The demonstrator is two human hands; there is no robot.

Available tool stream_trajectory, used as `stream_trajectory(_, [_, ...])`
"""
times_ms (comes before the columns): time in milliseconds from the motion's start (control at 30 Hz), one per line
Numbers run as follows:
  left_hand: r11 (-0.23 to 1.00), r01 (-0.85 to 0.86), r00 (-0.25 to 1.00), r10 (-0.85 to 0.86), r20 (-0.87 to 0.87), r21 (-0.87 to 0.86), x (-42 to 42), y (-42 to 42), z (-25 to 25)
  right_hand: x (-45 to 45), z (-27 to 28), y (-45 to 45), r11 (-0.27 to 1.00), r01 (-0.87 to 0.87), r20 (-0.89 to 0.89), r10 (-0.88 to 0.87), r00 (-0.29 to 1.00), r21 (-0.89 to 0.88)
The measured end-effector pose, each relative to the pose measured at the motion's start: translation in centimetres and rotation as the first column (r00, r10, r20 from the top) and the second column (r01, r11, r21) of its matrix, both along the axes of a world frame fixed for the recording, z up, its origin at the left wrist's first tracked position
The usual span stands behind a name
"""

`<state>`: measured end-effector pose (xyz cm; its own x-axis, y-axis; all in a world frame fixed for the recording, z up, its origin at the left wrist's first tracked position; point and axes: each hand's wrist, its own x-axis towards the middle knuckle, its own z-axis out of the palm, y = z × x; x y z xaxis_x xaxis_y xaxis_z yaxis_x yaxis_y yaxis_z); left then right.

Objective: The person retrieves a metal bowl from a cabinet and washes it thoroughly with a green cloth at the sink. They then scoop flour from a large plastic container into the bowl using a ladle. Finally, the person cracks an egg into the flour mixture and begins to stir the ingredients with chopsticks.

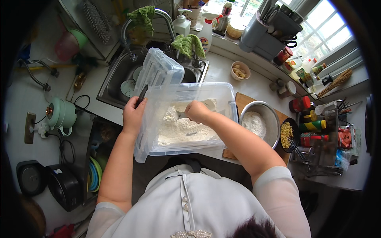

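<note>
My left hand (134,114) grips the clear plastic lid (160,70) at its black clip (141,96), holding it tilted up along the left side of a clear plastic storage bin (190,150). Loose flour (181,132) covers the bottom of the bin. Inside, my right hand (198,112) is closed on a scoop (180,114), mostly hidden by the fingers and flour; a white heap shows at its left. To the right of the bin, a metal bowl (272,119) holds a mound of flour (254,123).
The bowl stands on a wooden cutting board (241,101). Beside it sits a black pan (294,126) of yellow diced food. Behind are a small bowl (240,71) of pale pieces and a sink (111,92) with dishes. A rack (324,162) with bottles stands right.
</note>
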<state>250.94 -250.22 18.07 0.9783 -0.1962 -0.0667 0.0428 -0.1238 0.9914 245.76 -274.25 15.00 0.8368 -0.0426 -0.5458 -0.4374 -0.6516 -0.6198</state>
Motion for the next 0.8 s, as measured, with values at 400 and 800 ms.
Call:
stream_trajectory(400, [0.998,-0.056,0.983,0.054,0.174,0.008,0.9,1.8,1.7,-8.9,6.8,-3.8,0.919,0.304,0.015,-0.318,0.948,0.253])
stream_trajectory(800, [0.997,0.076,0.997,-0.076,0.01,0.024,-0.5,2.2,2.0,-15.0,8.6,-4.8,0.848,0.412,0.068,-0.458,0.887,0.335])
